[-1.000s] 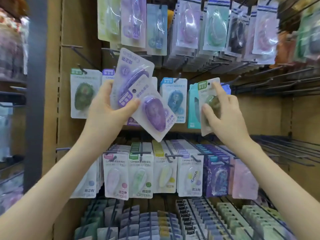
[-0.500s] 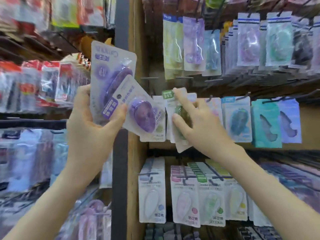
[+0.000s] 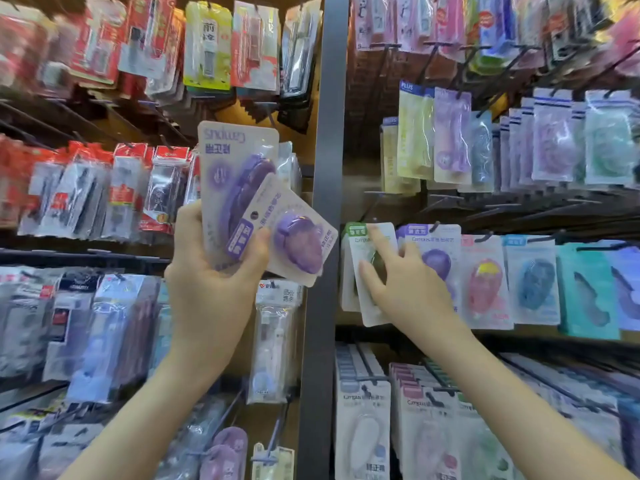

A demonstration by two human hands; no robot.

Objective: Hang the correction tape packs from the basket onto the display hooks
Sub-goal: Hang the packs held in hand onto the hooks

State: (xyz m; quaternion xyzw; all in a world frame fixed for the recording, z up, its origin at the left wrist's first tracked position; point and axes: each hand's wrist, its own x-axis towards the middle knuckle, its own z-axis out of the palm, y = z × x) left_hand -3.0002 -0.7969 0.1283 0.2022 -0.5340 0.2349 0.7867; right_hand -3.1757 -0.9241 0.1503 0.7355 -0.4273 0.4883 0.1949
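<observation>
My left hand (image 3: pixel 214 282) grips two purple correction tape packs: a tall one (image 3: pixel 239 174) held upside down and a smaller one (image 3: pixel 298 244) tilted in front of it. My right hand (image 3: pixel 405 285) pinches a green-labelled pack (image 3: pixel 363 258) between thumb and forefinger. That pack is tilted against the leftmost hook of the middle row, just right of the dark upright post (image 3: pixel 322 237). I cannot tell whether its hole is on the hook. More packs hang beside it: purple (image 3: pixel 436 251), pink (image 3: pixel 485 282), blue (image 3: pixel 533 282). No basket is in view.
Left of the post hang blurred red-carded items (image 3: pixel 121 188) and other stationery. Rows of pastel tape packs (image 3: pixel 554 143) fill hooks above, and white packs (image 3: pixel 363 431) hang below. Bare black hooks (image 3: pixel 519 216) jut out above the middle row on the right.
The view has swung left, so the shelf now sits to the right. My right hand has carried the green pack leftward along the row to the leftmost hook. My left hand keeps both purple packs.
</observation>
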